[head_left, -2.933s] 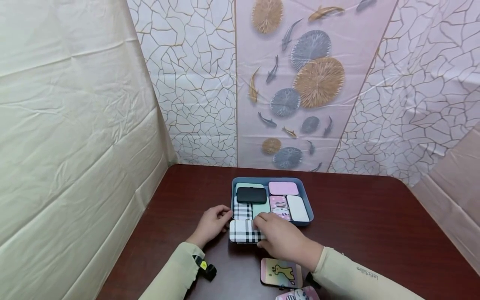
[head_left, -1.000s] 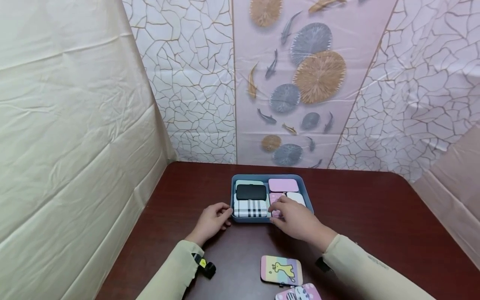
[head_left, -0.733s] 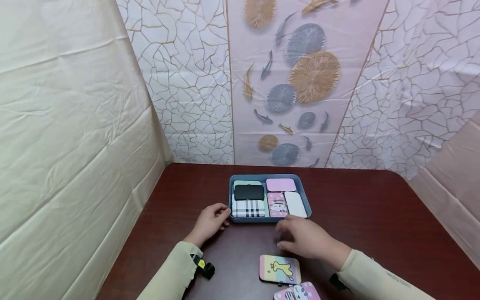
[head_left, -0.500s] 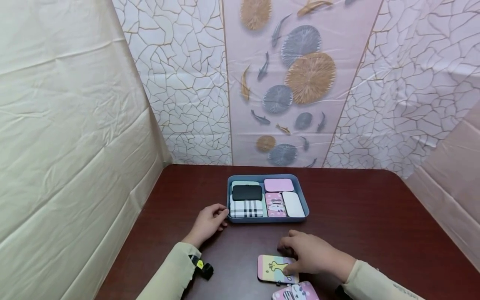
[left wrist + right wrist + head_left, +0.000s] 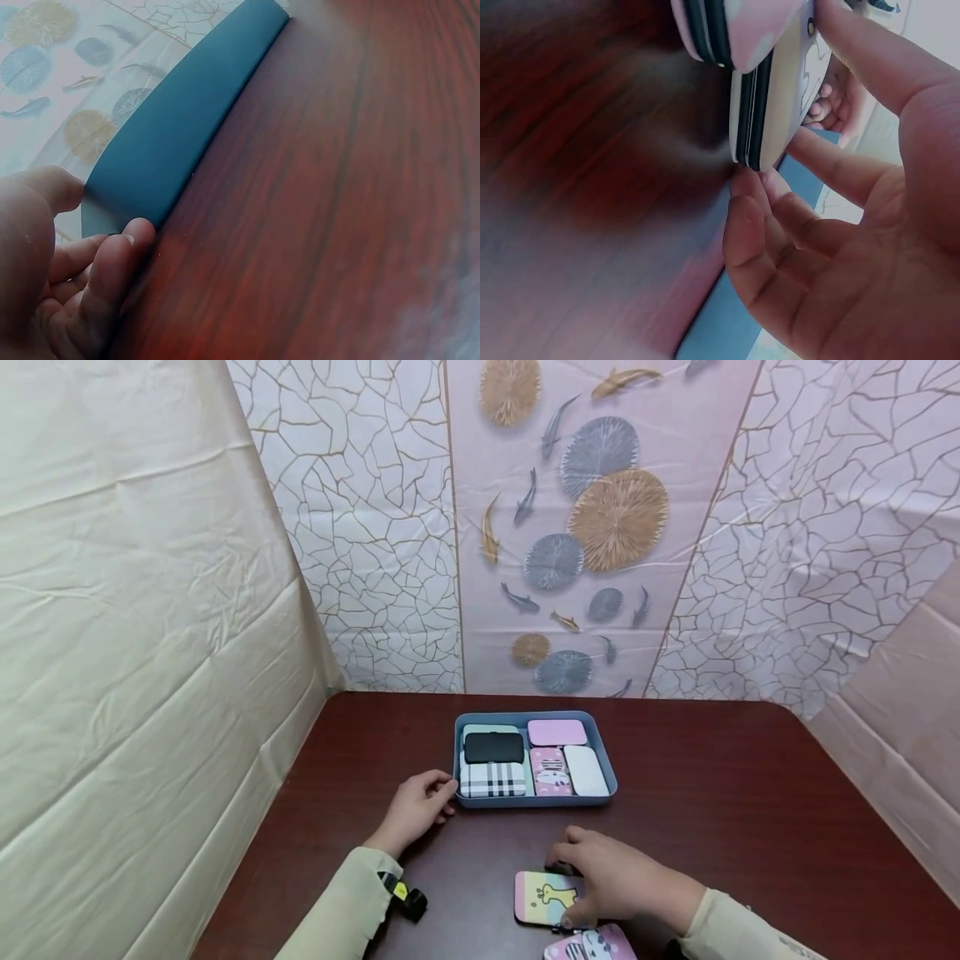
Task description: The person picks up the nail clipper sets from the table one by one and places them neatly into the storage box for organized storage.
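Note:
A clasp case with a yellow giraffe print lies on the table. My right hand grips it across its right part, thumb at the near edge and fingers at the far one. In the right wrist view the fingertips meet the side of that case. My left hand holds the left front corner of the blue tray; in the left wrist view, thumb and fingers sit about the tray's corner. A pink zebra-print case lies just nearer me, partly out of frame.
Several cases lie in the tray: a plaid one, a black one on top of others, a pink one, a white one and a zebra-print one. Patterned curtains hang behind the table.
The plaid case, earlier in my right hand before the tray, now lies inside at front left. My right hand left it and came back to the giraffe case. The left hand stayed put.

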A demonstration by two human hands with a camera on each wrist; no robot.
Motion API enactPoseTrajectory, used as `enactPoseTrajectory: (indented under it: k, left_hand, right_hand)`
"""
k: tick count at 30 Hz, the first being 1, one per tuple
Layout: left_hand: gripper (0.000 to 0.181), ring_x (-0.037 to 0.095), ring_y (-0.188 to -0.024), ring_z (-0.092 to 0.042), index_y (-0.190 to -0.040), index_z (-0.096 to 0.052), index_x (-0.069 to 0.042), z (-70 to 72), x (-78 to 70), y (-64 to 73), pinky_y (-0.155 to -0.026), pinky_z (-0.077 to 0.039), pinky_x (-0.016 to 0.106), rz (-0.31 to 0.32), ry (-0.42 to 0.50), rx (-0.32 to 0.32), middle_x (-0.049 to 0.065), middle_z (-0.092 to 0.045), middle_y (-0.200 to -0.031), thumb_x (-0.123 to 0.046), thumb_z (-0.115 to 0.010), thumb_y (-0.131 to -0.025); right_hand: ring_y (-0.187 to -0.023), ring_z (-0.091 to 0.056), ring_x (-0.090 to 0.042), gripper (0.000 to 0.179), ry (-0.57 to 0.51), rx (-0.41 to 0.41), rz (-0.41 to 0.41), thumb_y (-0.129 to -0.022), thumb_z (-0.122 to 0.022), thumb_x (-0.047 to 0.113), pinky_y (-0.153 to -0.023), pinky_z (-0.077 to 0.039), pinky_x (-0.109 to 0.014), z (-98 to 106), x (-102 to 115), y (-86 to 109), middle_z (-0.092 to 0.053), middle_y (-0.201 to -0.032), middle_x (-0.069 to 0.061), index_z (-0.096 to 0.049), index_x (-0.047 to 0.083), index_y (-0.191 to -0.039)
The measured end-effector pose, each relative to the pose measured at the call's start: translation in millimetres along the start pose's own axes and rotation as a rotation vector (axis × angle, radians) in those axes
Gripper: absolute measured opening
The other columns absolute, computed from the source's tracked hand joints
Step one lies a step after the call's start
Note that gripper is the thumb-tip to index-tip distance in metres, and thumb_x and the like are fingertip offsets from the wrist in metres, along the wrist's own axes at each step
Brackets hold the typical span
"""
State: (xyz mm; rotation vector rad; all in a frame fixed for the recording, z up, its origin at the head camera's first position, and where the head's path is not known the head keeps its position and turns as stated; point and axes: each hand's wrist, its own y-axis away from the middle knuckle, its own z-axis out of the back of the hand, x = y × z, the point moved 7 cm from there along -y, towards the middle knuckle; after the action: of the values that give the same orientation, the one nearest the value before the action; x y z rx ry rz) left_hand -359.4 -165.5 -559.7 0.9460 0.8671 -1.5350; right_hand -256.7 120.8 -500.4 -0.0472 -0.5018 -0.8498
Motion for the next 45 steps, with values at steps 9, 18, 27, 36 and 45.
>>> enactPoseTrajectory:
  k: [9,18,27,36,45]
  left_hand:
    - [0.030,0.017,-0.077,-0.075,-0.126,-0.075,-0.006,-0.5,-4.8,-4.9,-0.067,-0.065,0.034,-0.008,-0.006,-0.002,0.002,-0.076,-0.096,-0.031,-0.070,-0.111]
    - [0.029,0.017,-0.076,-0.075,-0.126,-0.075,-0.006,-0.8,-8.3,-5.3,-0.067,-0.065,0.035,-0.015,0.000,-0.004,0.002,-0.075,-0.095,-0.030,-0.070,-0.111]
    - [0.032,0.018,-0.077,-0.074,-0.128,-0.074,-0.006,2.8,-1.1,0.1,-0.068,-0.065,0.035,-0.001,0.013,-0.008,0.005,-0.074,-0.097,-0.032,-0.070,-0.111]
    - [0.032,0.019,-0.077,-0.075,-0.127,-0.075,-0.007,-1.1,5.9,3.2,-0.067,-0.065,0.035,0.001,0.032,-0.012,0.004,-0.075,-0.098,-0.033,-0.071,-0.110]
    - [0.029,0.019,-0.077,-0.075,-0.126,-0.075,-0.007,-2.7,3.2,0.2,-0.067,-0.065,0.034,0.004,0.008,-0.003,0.003,-0.075,-0.096,-0.031,-0.070,-0.111]
  right_hand:
    - [-0.093,-0.057,-0.007,0.057,0.112,-0.082,-0.068,-0.086,-0.095,0.042,-0.083,-0.059,-0.041,17,-12,2.0,-0.063,-0.115,0.004,-0.074,0.013,-0.131]
    - [-0.106,-0.061,-0.014,0.066,0.143,-0.129,-0.029,-0.079,-0.100,0.040,-0.091,-0.060,-0.045,17,-14,4.7,-0.065,-0.118,0.003,-0.072,0.009,-0.131]
    - [-0.100,-0.061,-0.008,0.059,0.171,-0.195,-0.002,-0.081,-0.099,0.041,-0.086,-0.061,-0.043,16,-14,4.5,-0.068,-0.116,0.006,-0.075,0.013,-0.127]
    - [-0.107,-0.063,-0.013,0.060,0.223,-0.194,0.007,-0.083,-0.097,0.043,-0.091,-0.062,-0.044,12,-16,2.7,-0.068,-0.121,0.002,-0.074,0.011,-0.128]
    - [-0.106,-0.064,-0.013,0.062,0.220,-0.172,-0.005,-0.083,-0.097,0.043,-0.090,-0.062,-0.044,13,-13,6.0,-0.069,-0.120,0.000,-0.074,0.009,-0.129]
